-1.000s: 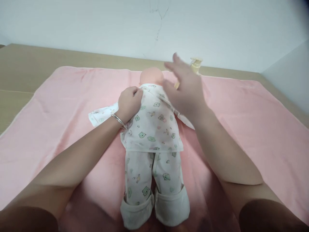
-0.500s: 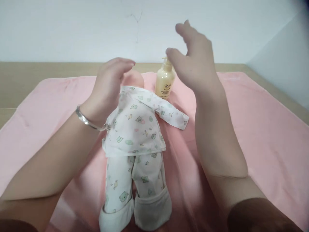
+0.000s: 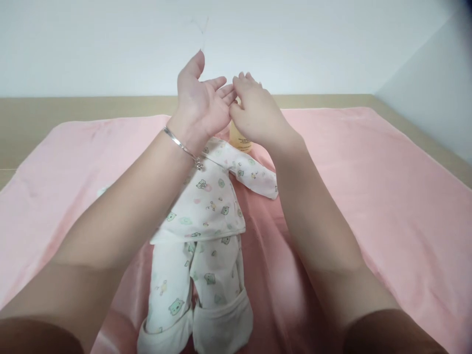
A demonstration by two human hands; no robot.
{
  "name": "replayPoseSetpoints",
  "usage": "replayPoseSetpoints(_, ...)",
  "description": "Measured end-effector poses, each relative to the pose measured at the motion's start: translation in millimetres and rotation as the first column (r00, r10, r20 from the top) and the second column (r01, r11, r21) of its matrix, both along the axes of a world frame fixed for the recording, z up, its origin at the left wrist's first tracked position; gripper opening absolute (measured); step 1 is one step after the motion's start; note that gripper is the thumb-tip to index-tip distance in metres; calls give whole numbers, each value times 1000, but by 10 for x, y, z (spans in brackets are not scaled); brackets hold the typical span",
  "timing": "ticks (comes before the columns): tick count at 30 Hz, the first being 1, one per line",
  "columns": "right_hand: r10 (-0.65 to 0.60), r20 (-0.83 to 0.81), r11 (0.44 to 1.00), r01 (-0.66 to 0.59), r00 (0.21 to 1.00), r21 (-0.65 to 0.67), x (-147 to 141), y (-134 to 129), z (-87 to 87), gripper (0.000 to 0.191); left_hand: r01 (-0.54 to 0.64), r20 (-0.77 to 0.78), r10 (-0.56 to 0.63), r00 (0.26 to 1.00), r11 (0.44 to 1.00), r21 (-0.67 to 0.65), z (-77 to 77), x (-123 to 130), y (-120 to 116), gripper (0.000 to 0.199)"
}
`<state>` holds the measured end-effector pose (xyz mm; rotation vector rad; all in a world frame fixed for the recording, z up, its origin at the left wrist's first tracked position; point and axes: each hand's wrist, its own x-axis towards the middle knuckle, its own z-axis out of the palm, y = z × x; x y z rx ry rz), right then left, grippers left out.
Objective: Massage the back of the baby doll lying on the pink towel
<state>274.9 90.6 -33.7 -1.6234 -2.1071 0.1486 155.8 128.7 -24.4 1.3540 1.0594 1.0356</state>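
Note:
My left hand [image 3: 204, 101] is turned palm up with its fingers stretched to the right, and nothing shows in the palm. At its fingertips, my right hand [image 3: 254, 105] reaches in palm down, thumb apart from the fingers. Whether the hands touch, I cannot tell. Behind my right hand stands a yellow lotion bottle [image 3: 240, 140]; its pump top is hidden. Below my hands lies a doll in a white printed top [image 3: 206, 206] and matching trousers [image 3: 217, 275] with turned-up cuffs. The doll's head is mostly covered by my left hand.
A pink blanket [image 3: 368, 196] spreads under the doll and bottle. Past its far edge runs a strip of wooden surface [image 3: 92, 108], against a white wall [image 3: 92, 44]. A silver bracelet [image 3: 180, 146] circles my left wrist.
My left hand has moved right and rolled palm up. The right hand has come down and left, from above and beside the bottle to in front of its top.

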Motion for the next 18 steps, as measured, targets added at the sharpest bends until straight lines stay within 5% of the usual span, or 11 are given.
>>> replayPoseSetpoints(2,-4,23,1000,4,1000,29,2,23,-30,42,125,381,-28,924,965,-232,30,7,-68,75)
replayPoseSetpoints(5,0,9,997,-1,1000,82,12,68,-89,34,227,628,4,778,931,-287,50,-35,-160,70)
replayPoseSetpoints(8,13,-36,993,-9,999,114,21,104,-143,33,196,683,79,726,928,-316,49,-146,-273,69)
replayPoseSetpoints(12,2,35,993,-6,999,118,11,106,-171,46,132,640,131,757,928,-347,79,-387,-539,64)
replayPoseSetpoints(18,30,24,990,-33,999,139,26,151,-257,39,175,667,132,733,912,-372,136,-779,-901,63)
